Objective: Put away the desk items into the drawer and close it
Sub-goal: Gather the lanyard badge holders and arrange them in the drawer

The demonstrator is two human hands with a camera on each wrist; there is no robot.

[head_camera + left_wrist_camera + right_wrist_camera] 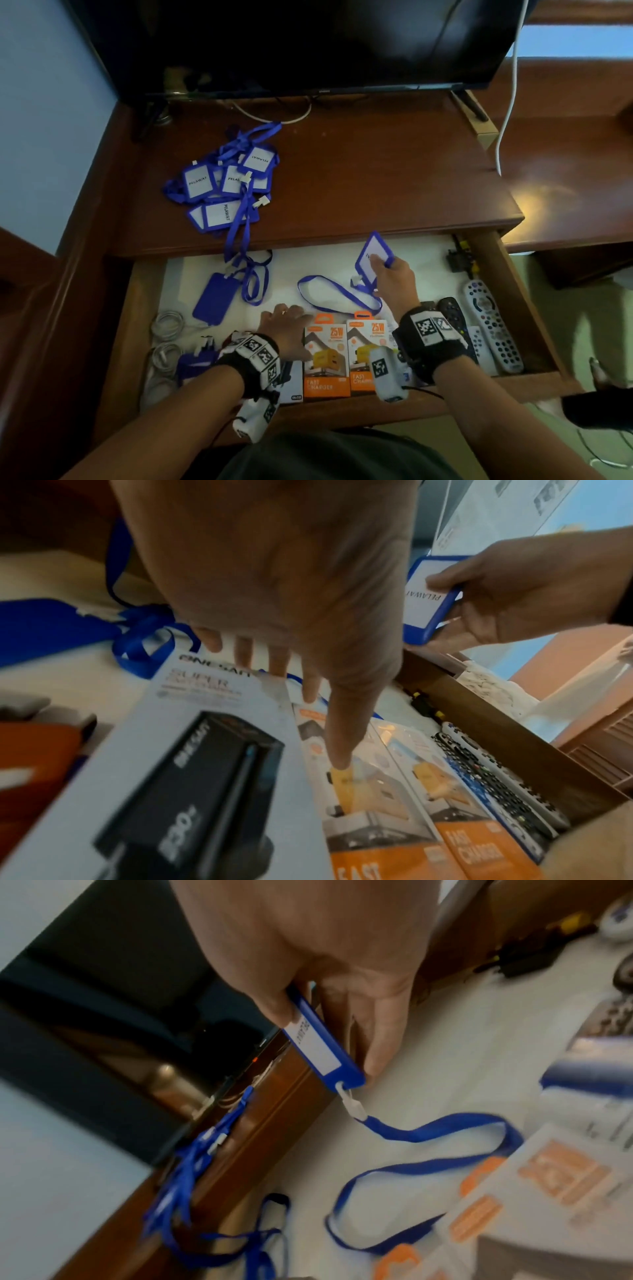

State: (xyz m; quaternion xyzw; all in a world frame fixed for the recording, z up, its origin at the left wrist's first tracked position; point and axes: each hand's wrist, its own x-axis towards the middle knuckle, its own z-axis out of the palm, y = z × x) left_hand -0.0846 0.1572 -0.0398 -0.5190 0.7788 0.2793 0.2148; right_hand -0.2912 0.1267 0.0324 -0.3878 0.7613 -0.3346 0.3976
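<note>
Dark wooden desk, black monitor at the back, drawer pulled open below the desk edge.

Right hand: thumb on the white face, fingers curled behind, pinching a blue-framed badge marked PELAWAT. Badge held tilted above the drawer floor, toward the rear right. Its blue lanyard trails from the white clip and loops on the white drawer liner, reaching the charger boxes.

Left hand: fingers straight and slightly spread, holding nothing, palm down over a white boxed item at the drawer's front; thumb over the nearer orange charger box.

Second orange charger box just beside the first. Remote controls lie along the drawer's right side. Another blue badge holder with strap lies left of centre in the drawer. Coiled white cables at front left.

On the desk top, left: a heap of blue badges and lanyards, one strap hanging over the edge into the drawer.
</note>
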